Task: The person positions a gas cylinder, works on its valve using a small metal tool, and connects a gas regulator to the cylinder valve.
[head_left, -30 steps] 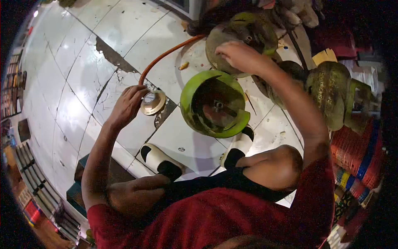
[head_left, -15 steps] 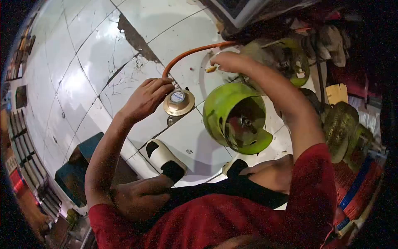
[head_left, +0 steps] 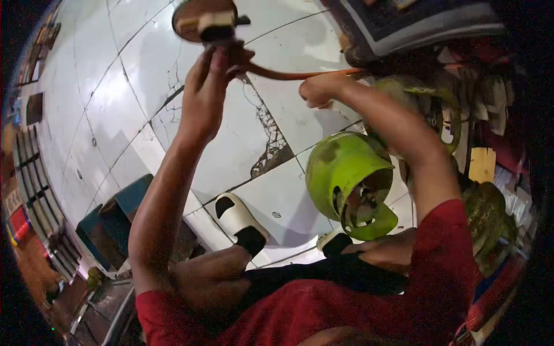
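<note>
My left hand (head_left: 209, 86) is raised at the upper left, its fingers closed on a gas regulator (head_left: 210, 24) whose round disc and dark fitting point away from me. From it an orange hose (head_left: 288, 75) runs right, toward the dark edge at the top. My right hand (head_left: 319, 91) hovers just below the hose, its fingers curled in; anything inside them is too small to make out. Below that hand a green gas cylinder (head_left: 340, 173) stands on the tiled floor, its collar and valve facing me, touched by neither hand.
More worn green cylinders (head_left: 485, 225) stand at the right, beside a piece of cardboard (head_left: 482, 164). A dark framed object (head_left: 404, 29) is at the top right. A dark teal box (head_left: 134, 199) sits at the left. Cracked tiles (head_left: 271, 144) lie between my arms.
My left hand has lifted the regulator up and away from me and turned it over. My right hand has moved slightly right, its fingers more curled. The view has shifted, so the cylinder appears further right.
</note>
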The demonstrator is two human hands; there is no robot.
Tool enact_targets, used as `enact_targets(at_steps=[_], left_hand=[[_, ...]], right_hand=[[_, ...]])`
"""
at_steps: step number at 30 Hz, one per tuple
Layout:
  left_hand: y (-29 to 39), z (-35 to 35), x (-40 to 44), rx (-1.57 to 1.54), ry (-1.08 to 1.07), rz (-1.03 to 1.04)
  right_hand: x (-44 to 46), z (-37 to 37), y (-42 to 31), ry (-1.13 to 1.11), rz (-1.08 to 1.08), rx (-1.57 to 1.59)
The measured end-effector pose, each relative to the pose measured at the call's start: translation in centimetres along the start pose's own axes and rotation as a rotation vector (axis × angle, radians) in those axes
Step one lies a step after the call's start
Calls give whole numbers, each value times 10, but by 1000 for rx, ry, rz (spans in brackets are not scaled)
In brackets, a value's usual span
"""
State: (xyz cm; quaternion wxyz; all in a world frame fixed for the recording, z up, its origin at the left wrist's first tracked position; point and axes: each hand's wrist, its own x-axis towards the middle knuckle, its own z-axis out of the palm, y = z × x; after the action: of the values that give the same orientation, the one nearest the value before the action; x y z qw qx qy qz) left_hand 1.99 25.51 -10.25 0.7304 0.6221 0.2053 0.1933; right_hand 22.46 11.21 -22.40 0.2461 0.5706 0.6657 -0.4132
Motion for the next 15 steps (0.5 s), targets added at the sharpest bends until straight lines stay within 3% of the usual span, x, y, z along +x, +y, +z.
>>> enact_targets(at_steps=[1,4,7,8,14,15], left_hand=[[0,2,2,2,15,-7],[8,6,14,-356,132,-31],[14,7,19,-329,129,12],[16,7,22,-317,116,28],[18,15,15,-305,94,-14],[19,15,14,-286,101,-18]], right_hand=[[10,0,-4,-6,-14,-5],[61,1,-11,329,96,276],[103,-8,-11,682,220,560],[107,-17,-14,700,230,560],[90,-38,-61,1480,-281,1170],[93,-9,-44,1144,-303,832]])
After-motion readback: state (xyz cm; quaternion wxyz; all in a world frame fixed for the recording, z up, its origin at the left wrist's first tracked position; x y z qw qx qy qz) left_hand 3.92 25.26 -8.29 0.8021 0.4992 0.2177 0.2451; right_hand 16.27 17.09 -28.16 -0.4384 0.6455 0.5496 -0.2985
